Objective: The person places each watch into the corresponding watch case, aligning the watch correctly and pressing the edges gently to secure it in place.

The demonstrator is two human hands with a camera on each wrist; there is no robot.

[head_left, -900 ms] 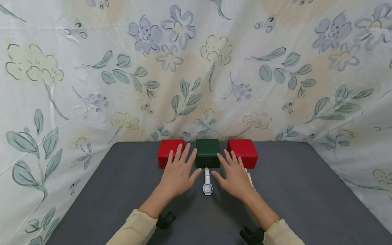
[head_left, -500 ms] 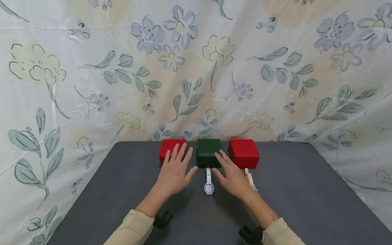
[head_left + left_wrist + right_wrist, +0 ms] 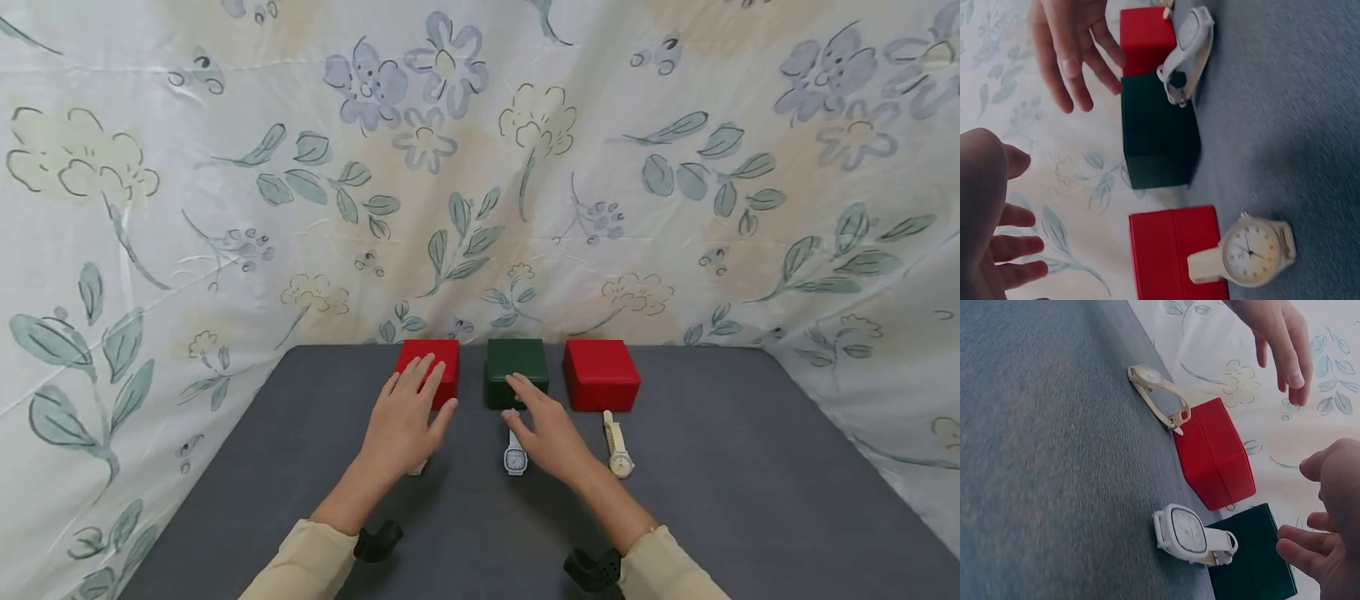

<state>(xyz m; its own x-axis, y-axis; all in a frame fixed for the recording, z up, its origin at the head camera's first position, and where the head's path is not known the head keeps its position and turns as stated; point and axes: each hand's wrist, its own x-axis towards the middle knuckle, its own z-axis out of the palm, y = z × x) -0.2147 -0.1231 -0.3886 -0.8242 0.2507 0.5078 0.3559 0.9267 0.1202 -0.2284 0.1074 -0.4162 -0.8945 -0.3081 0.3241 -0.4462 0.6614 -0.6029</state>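
Note:
My left hand (image 3: 400,427) hovers open, fingers spread, in front of the left red box (image 3: 444,389). Below it a cream watch (image 3: 417,469) is mostly hidden in the head view; the left wrist view shows its round dial (image 3: 1251,252). Over the front of the green box (image 3: 517,363) my right hand (image 3: 555,437) is held open, holding nothing. Its thumb partly covers the strap of a white watch (image 3: 515,460) with a squarish case. To the right, a second cream watch (image 3: 618,450) lies before the right red box (image 3: 602,375).
The boxes stand in a row near the far edge of the grey table (image 3: 705,467), with gaps between them. Behind them hangs a floral cloth (image 3: 465,208). Black wrist cameras are strapped beneath both forearms, such as the left wrist camera (image 3: 378,542).
Both hands have drifted left and slightly toward me, fingers still extended. The right cream watch has come fully into view, and the end of the left one now shows beside my left hand.

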